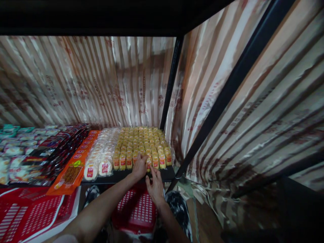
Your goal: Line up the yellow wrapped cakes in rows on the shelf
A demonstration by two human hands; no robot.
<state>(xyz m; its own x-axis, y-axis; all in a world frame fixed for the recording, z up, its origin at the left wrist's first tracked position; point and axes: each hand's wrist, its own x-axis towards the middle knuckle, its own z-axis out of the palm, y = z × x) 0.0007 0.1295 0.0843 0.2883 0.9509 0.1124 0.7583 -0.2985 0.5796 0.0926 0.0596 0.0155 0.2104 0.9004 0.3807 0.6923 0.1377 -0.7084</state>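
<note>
Small yellow packaged cakes point(129, 158) with red labels stand in close rows on a black shelf point(120, 176). At the front row, my left hand point(140, 167) has its fingers curled against the side and top of one yellow packaged cake point(148, 163). Just right of it, my right hand point(155, 186) touches the lower part of the same cake with its fingertips. The right thumb is spread away from the fingers. Part of the front row is hidden behind my hands.
Left of the cakes are round white packs point(104, 167), a long orange packet point(73, 165) overhanging the shelf edge, and stacks of dark packets point(57, 145). Red baskets point(138, 209) sit below. Black posts point(172, 82) and striped plastic sheeting point(101, 81) enclose the shelf.
</note>
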